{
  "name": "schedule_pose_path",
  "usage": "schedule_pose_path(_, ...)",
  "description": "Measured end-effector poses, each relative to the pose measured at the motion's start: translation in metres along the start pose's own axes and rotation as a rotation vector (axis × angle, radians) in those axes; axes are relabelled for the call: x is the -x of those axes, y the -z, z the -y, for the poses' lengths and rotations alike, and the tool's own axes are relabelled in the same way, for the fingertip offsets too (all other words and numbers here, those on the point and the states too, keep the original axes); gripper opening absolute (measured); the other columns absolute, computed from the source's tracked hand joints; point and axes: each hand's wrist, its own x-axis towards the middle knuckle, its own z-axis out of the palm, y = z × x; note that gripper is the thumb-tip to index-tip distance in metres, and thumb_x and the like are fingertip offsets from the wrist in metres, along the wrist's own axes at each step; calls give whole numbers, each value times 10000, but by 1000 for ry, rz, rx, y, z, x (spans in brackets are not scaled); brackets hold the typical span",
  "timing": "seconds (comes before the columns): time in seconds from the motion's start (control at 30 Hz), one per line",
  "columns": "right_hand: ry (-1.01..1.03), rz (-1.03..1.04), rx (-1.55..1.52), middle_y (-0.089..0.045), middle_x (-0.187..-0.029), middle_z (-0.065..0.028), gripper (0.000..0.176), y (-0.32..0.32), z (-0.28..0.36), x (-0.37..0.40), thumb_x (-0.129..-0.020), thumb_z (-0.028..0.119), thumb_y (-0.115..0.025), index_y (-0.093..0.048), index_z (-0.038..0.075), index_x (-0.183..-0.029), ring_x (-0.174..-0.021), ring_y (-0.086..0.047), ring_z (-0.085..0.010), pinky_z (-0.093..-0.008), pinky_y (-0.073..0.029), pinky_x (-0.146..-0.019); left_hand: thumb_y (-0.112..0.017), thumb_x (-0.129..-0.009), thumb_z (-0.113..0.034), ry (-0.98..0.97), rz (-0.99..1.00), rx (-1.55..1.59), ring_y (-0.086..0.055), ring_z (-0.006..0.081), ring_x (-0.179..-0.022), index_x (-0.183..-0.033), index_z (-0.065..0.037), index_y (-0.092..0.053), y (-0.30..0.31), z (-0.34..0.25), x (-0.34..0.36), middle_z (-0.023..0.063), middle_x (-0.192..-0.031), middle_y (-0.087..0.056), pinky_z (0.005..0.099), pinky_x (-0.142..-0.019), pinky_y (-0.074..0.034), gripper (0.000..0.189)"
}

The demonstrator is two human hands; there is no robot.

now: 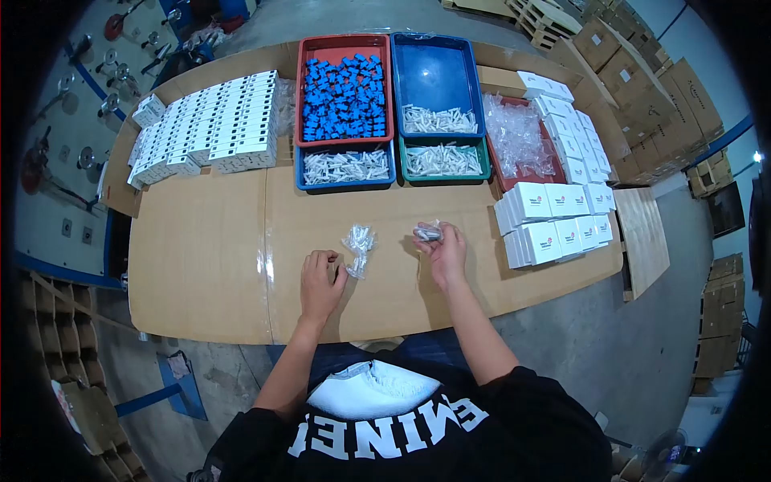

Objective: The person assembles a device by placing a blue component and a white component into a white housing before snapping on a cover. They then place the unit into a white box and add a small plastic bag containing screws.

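Note:
My right hand [447, 251] is closed around a small clear plastic bag [428, 232] with dark and silvery contents, held just above the cardboard tabletop. My left hand [323, 281] rests on the cardboard with its fingers curled, beside a small pile of clear plastic packets [359, 241]. Whether anything is between the left fingers is hidden. Beyond my hands, a blue tray [303, 178] and a green tray [447, 177] hold white stick-like pieces. Behind them, a red tray [344, 48] holds many blue parts and a larger blue tray [434, 68] holds more white pieces.
White boxes [241, 124] stand in rows at the left back. More white boxes [536, 201] are stacked at the right, beside a red tray of clear plastic bags [518, 140]. Large cartons [671, 120] stand on the floor beyond the right edge.

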Motion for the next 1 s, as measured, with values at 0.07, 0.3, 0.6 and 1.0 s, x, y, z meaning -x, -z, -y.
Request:
schedule_pose_path(0.07, -177, -9, -85, -701, -1228, -211, 224, -1, 12, -2, -1088, 221, -547, -584, 14, -1165, -1122, -717, -325, -465, -618, -945, -738, -875, -112, 3, 6, 0, -626, 325, -991, -1083, -13, -640, 1, 0, 1, 142, -1031, -629, 442, -886, -507, 250)
schedule_pose_path(0.3, -74, 118, 120, -677, -1364, -173, 334, 1, 43, -25, -1119, 234, -521, -593, 7, -1353, -1209, -693, -300, -445, -610, -990, -738, -879, -125, -4, -15, 10, -626, 314, -998, -1082, -15, -642, 1, 0, 0, 133, -1034, -633, 436, -900, -506, 250)
schedule_pose_path(0.6, -58, 144, 179, -738, -1264, -142, 304, -4, 46, -59, -1095, 283, -599, -669, 12, -1213, -1140, -732, -255, -377, -611, -901, -735, -878, -124, 15, -5, 22, -629, 321, -1014, -1069, -11, -644, 4, 0, -1, 134, -1044, -647, 441, -913, -507, 240)
schedule_pose_path(1.0, 10, 63, 354, -614, -880, -53, 441, -41, 92, -150, -909, 419, -846, -603, 51, -922, -747, -677, -198, -343, -584, -652, -735, -863, -123, -4, -11, 1, -630, 329, -1014, -1050, -16, -639, 4, 3, -1, 132, -1041, -650, 446, -913, -512, 237)
